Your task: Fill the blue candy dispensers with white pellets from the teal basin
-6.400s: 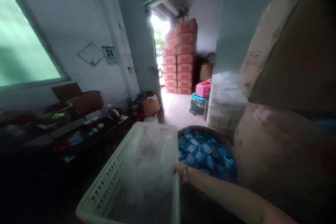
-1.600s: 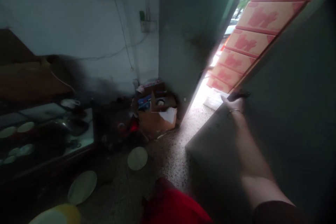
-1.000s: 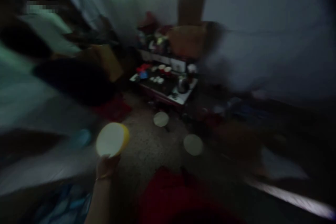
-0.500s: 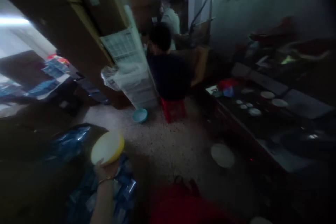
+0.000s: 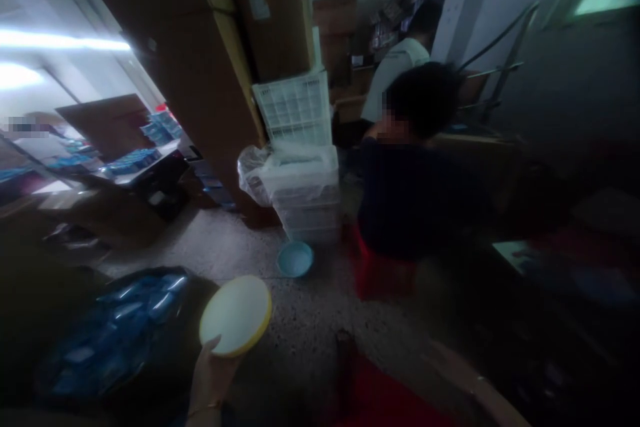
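Observation:
My left hand [image 5: 217, 367] grips the near rim of a round yellow bowl [image 5: 237, 313] with a pale inside. The thumb lies over the edge and the other fingers are hidden beneath. The bowl is tilted, its inside facing me, and I see nothing in it. Just left of it is a dark bag [image 5: 193, 300] full of blue shiny packets [image 5: 125, 327]. At the lower right my right hand [image 5: 447, 360] is stretched out in the dim light, somewhat blurred, its fingers extended and nothing seen in them.
A turquoise bowl [image 5: 295, 259] sits on the floor before stacked clear plastic bins [image 5: 310, 200]. A person in dark clothes [image 5: 400, 193] sits on a red stool [image 5: 383, 273]; another in a light shirt [image 5: 385, 73] is beyond. Tall cardboard boxes [image 5: 200, 80] rise at the left.
The view has swung right to left, so the room sits further right and nearer. My left hand still holds the yellow bowl, now past the bag's edge. My right hand has come into view.

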`<state>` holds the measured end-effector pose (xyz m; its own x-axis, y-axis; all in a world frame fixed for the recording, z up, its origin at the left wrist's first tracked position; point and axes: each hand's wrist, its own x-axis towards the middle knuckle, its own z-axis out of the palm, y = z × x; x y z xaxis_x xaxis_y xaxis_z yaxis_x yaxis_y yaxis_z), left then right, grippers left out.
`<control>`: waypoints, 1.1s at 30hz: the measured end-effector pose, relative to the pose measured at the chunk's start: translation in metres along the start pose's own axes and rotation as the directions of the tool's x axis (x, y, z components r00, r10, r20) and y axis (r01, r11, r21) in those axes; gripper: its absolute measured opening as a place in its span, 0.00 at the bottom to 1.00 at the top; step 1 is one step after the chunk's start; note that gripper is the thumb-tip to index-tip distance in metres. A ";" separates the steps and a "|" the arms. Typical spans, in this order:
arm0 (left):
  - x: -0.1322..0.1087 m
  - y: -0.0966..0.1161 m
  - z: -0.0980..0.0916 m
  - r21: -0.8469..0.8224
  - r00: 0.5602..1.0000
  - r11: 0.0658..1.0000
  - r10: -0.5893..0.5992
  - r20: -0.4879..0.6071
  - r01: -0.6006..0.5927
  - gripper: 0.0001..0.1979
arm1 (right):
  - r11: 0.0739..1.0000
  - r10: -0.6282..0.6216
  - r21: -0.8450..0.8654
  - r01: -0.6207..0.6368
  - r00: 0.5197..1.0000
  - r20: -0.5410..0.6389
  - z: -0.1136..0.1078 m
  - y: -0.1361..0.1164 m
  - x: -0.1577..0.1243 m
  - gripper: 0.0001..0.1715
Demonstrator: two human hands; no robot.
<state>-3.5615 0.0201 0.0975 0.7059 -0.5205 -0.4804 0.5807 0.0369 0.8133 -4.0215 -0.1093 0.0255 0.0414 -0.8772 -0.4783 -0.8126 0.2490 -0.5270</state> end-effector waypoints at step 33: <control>0.698 0.077 0.633 0.684 0.684 -0.447 0.194 0.704 -0.577 0.37 | 0.958 -0.244 -0.264 0.116 0.813 -0.528 -0.157 -0.645 0.628 0.14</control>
<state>-3.2807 -0.8810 0.0325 0.3096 -0.9490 0.0602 -0.9441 -0.2992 0.1383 -3.5624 -0.8847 0.1752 -0.0752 -0.9910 0.1109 -0.9266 0.0284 -0.3750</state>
